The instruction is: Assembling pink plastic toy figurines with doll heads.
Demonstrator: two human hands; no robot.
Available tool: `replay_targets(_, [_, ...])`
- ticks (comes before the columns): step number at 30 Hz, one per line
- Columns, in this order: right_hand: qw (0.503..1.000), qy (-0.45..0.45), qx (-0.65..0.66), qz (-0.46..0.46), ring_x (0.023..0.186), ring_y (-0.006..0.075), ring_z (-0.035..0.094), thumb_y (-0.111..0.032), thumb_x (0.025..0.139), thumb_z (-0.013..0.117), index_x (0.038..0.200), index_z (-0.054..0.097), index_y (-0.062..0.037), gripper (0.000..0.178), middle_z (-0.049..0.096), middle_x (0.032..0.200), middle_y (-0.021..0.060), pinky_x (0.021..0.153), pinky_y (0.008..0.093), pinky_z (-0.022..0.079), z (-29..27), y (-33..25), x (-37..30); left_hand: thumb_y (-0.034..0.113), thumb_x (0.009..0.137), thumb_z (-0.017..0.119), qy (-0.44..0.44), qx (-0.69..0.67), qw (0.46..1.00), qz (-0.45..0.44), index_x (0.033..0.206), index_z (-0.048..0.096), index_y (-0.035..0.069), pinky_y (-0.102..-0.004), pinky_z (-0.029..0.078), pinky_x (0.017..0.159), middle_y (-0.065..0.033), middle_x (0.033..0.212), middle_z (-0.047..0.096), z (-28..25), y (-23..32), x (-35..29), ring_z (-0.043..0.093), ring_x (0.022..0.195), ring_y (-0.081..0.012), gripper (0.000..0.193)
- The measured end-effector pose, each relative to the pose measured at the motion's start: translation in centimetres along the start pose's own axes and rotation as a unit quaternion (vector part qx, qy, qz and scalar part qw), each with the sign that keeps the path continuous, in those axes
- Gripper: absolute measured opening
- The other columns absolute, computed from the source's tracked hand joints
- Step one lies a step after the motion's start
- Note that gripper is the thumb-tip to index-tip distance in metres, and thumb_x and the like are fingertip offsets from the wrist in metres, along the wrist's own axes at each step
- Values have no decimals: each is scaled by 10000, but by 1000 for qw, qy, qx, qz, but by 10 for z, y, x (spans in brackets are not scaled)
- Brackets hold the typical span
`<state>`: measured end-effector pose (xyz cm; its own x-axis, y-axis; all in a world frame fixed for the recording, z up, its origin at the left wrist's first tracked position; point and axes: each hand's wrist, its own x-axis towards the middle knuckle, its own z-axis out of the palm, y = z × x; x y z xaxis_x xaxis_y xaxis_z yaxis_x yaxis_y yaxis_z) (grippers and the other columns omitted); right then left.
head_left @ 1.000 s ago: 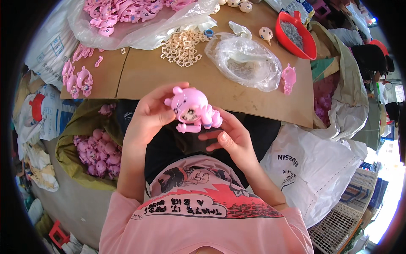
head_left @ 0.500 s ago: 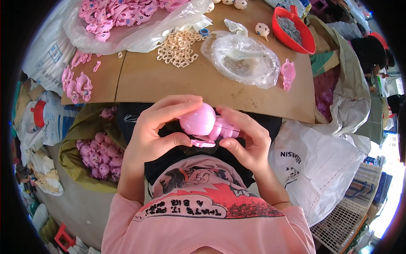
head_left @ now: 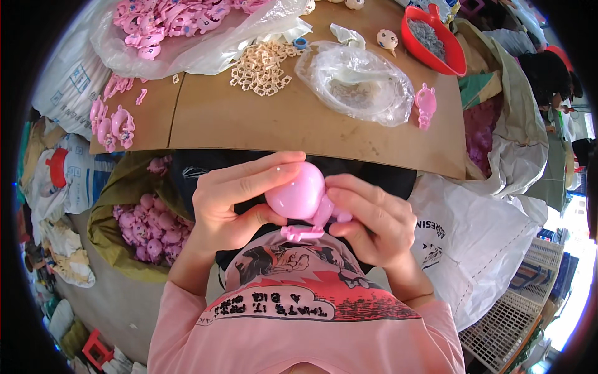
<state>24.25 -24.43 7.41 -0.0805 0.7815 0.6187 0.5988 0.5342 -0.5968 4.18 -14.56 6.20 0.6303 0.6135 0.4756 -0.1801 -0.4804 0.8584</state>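
Observation:
Between my hands, in front of the table edge, is a pink plastic toy figure (head_left: 295, 192) with a large, glossy round head. My left hand (head_left: 235, 198) grips the head, fingers over the top and thumb underneath. On the other side my right hand (head_left: 372, 219) has its fingers and thumb closed round the smaller body, which they partly hide. A thin pink piece (head_left: 302, 234) juts out below the head; whether it is joined on, I cannot tell. Both hands hold the figure over my lap.
The cardboard-covered table (head_left: 237, 124) bears a plastic bag of pink parts (head_left: 180, 19), a heap of small cream pieces (head_left: 258, 67), a clear bag (head_left: 358, 87) and a red scoop of grey bits (head_left: 430, 40). A green sack (head_left: 103, 234) of pink toys stands left; a white sack (head_left: 473, 249) right.
The figure has turned and come slightly lower and nearer to me, so more of the smooth head faces up. My right hand has shifted down and covers more of the body.

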Motion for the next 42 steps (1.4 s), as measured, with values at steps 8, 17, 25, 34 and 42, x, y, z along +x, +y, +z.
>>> replay_targets(8, [991,-41,82,98,923,295,641,-152,764,726,1050,644,46,357,635,1049,199,786,333,511,-5,3,10,-11,660,756,11,-96,989,-111,1186,597,-2,-300,487,901,-145,1220,598,-4,-1,4,602,1077,-212,550])
replay_targets(17, [990,-31,64,119,937,296,635,-33,743,686,1052,646,34,319,619,1086,201,806,336,503,2,4,9,189,737,752,-9,-221,954,-200,1299,495,-9,-349,405,998,-148,1314,519,-7,1,10,516,1192,-227,649])
replay_targets(25, [992,-17,22,123,1044,272,581,-40,742,722,1101,643,-38,368,538,1213,159,803,324,524,8,13,1,218,748,760,-39,-226,947,-224,1297,501,-15,-352,427,973,-174,1339,497,-7,-17,10,511,1206,-234,650])
replay_targets(34, [989,-46,51,135,1079,319,596,-35,730,704,1152,623,-25,430,569,1228,199,871,371,495,5,9,6,4,677,775,-11,-66,989,-132,1165,619,4,-292,505,859,-128,1211,610,1,-15,13,612,1039,-175,513])
replay_targets(42, [976,-59,120,170,1111,282,592,-209,715,788,1176,604,30,551,564,1250,219,903,331,472,4,8,19,2,661,785,-18,-46,992,-113,1205,583,-14,-312,502,879,-144,1193,618,-1,4,15,621,1054,-202,580])
